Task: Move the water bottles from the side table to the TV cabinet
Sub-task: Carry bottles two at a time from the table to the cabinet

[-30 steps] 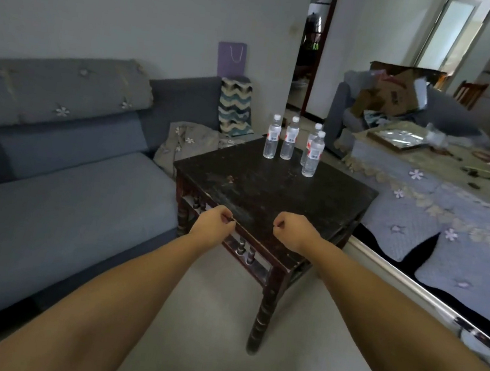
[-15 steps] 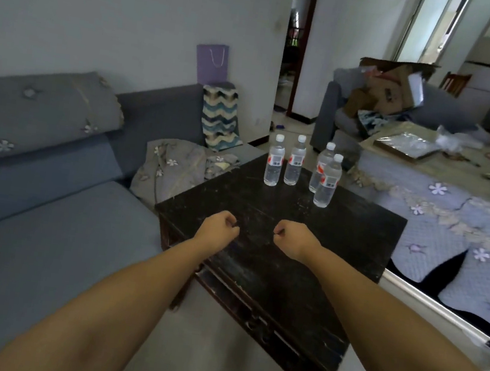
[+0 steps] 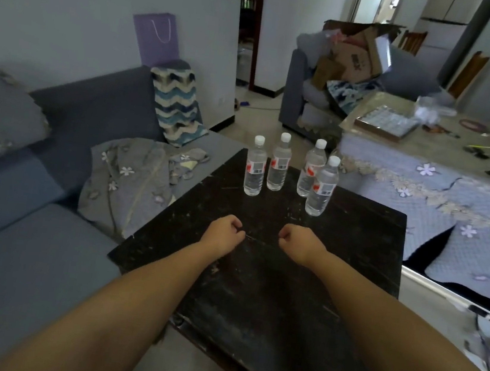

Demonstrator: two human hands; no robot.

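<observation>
Several clear water bottles with white caps and red-white labels stand upright at the far edge of the dark wooden side table [image 3: 352, 261]: the leftmost bottle [image 3: 255, 168], one beside it [image 3: 279, 165], and a nearer bottle [image 3: 321, 189] partly covering another at the right. My left hand [image 3: 222, 234] and my right hand [image 3: 298, 242] hover over the table's middle, both curled into fists and holding nothing, well short of the bottles. No TV cabinet is in view.
A grey sofa [image 3: 11, 248] with a folded grey blanket [image 3: 132, 183] lies left of the table. A low table with a floral cover [image 3: 424, 184] stands to the right. Behind, an armchair piled with cardboard boxes [image 3: 353, 59] and a doorway [image 3: 247, 30].
I have moved closer to the side table, so the bottles appear larger and nearer. Both fists have stayed curled and side by side, now over the tabletop's middle.
</observation>
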